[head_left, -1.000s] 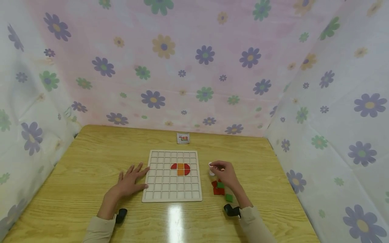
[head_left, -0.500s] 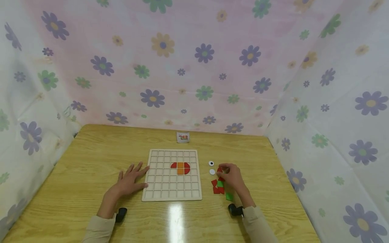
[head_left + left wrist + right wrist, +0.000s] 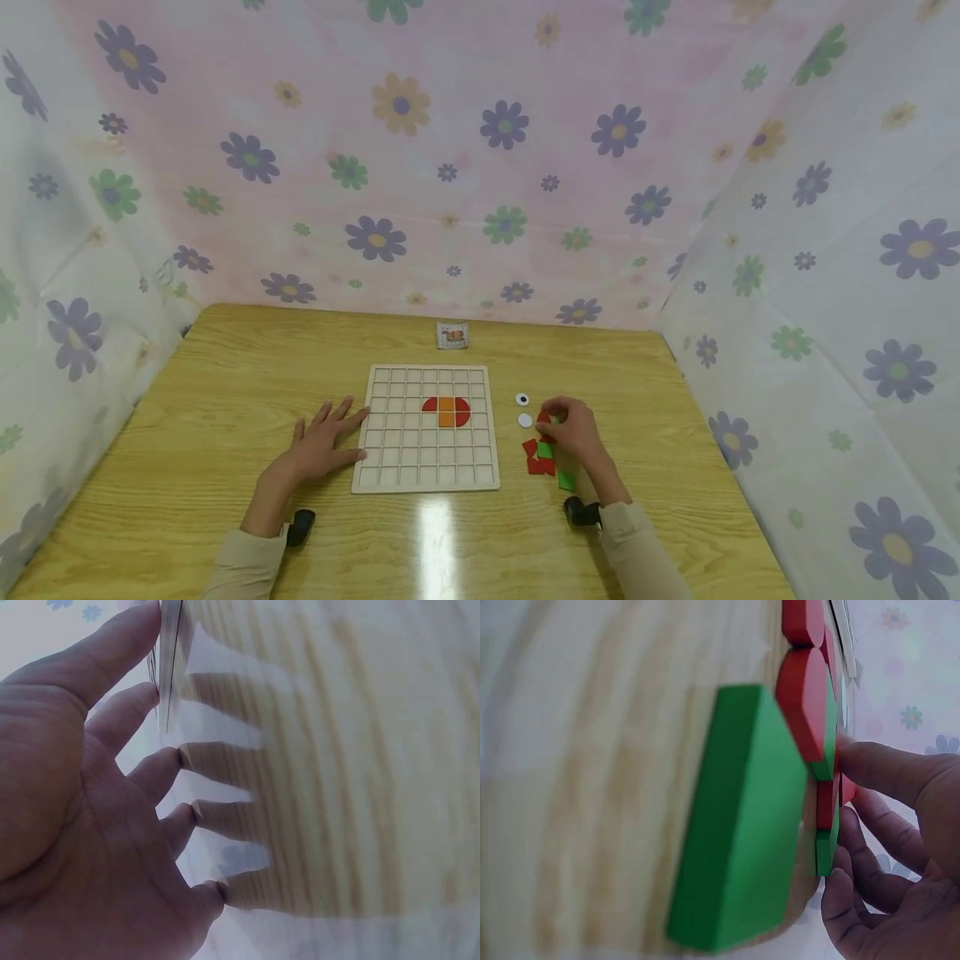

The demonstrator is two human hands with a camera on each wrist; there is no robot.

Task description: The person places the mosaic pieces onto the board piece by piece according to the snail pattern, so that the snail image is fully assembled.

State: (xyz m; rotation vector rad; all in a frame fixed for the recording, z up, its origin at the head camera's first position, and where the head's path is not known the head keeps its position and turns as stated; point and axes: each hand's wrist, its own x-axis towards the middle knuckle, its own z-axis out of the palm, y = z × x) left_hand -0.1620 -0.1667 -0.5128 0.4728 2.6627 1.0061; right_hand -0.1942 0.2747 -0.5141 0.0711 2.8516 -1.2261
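The spread left hand [image 3: 318, 442] touches the grid board [image 3: 411, 456] at nine o'clock, presumably steadying it, while the right hand [image 3: 576, 428] pinches a red tile [image 3: 545, 417] beyond three o'clock, where loose tiles [image 3: 566, 481] seem conveniently near.

Red pieces [image 3: 535, 467], green pieces [image 3: 739, 825], pink flowered backdrop [image 3: 457, 196]

No text or number is legible; the marks on the small card [image 3: 452, 336] are too tiny
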